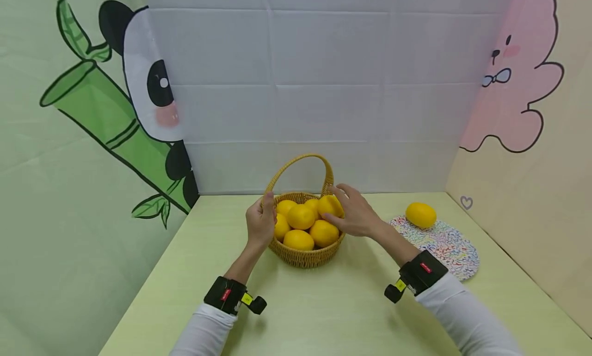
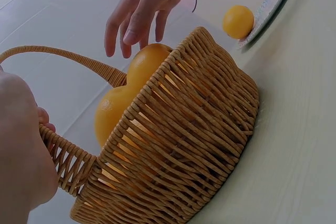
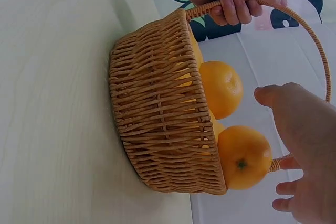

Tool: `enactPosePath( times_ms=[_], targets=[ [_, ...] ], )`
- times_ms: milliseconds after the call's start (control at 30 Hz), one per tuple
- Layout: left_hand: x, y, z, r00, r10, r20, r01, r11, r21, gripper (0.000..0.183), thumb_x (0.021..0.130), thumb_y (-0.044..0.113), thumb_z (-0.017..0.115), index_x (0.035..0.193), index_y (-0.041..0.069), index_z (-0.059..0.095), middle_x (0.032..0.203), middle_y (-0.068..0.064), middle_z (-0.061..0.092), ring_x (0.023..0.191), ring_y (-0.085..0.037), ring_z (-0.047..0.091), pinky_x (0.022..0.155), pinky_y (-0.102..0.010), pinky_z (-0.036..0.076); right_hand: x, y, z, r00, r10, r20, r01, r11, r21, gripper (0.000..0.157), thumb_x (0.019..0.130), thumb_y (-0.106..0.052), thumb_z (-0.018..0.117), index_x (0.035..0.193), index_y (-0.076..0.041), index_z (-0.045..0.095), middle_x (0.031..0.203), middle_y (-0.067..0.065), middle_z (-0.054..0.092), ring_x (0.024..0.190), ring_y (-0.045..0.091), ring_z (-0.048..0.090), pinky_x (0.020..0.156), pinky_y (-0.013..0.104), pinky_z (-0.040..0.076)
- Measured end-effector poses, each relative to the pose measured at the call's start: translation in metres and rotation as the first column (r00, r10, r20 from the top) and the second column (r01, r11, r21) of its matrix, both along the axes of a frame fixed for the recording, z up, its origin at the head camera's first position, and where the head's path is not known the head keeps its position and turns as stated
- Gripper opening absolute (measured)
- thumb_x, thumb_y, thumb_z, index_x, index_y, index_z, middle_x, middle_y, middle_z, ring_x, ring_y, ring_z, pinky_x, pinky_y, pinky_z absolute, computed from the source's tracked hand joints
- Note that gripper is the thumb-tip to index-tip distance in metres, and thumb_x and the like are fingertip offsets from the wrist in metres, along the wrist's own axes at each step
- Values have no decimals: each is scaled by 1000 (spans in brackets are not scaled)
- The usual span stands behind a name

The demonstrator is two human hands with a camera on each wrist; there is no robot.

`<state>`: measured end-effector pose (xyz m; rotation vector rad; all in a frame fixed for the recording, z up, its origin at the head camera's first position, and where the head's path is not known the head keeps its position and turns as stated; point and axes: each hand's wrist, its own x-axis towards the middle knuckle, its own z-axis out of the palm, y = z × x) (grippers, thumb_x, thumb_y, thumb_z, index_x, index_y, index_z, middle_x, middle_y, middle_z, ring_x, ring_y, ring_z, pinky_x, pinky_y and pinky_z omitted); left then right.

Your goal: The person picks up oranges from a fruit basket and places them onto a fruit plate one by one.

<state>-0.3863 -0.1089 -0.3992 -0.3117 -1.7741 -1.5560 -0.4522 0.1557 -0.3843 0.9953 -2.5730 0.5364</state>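
Observation:
A woven wicker basket (image 1: pixel 302 258) stands on the table, heaped with several oranges (image 1: pixel 301 217). The left hand (image 1: pixel 260 220) grips the left side of its arched handle (image 3: pixel 324 61), low down near the rim. Over the basket's right side is the right hand (image 1: pixel 356 212), its thumb and fingers spread around the space by the topmost orange (image 3: pixel 244 156). The right wrist view shows a gap between thumb and fruit, and nothing is held in that hand. The left wrist view has the right fingertips (image 2: pixel 128 36) just above an orange (image 2: pixel 147 66).
To the right lies a round, multicoloured speckled mat (image 1: pixel 448 248), with a single orange (image 1: pixel 421 214) at its far edge. The pale table (image 1: pixel 314 310) ends at a white backdrop (image 1: pixel 324 99), with printed side walls left and right.

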Motion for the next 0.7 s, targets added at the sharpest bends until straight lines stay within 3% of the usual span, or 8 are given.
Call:
enactPosePath(
  times_ms=[267,567,700],
  targets=[
    [3,-7,1,1000,-2,-8,2,1000,-17,54,112,20,46,63,-3,42,47,1,36,36,1,31,34,-15,20,1,-20,-3,997,39,71,-38,999,-8,70,98,-44,67,157,-16,42,158,20,34,138,38,37,106,64,41],
    [14,-25,-1,999,-42,-7,41,999,-22,52,112,20,46,64,-1,43,47,3,37,36,0,32,34,-14,23,14,-39,-12,990,-18,137,17,1000,10,70,98,-41,68,158,-18,40,158,19,34,139,37,37,106,62,41],
    [20,-33,0,998,-67,-4,67,998,-21,53,112,20,46,65,-3,42,47,0,37,36,0,32,34,-14,22,22,-47,-14,991,-41,128,38,999,20,66,98,-36,68,155,-16,44,156,18,37,135,37,40,105,60,43]
  ],
)
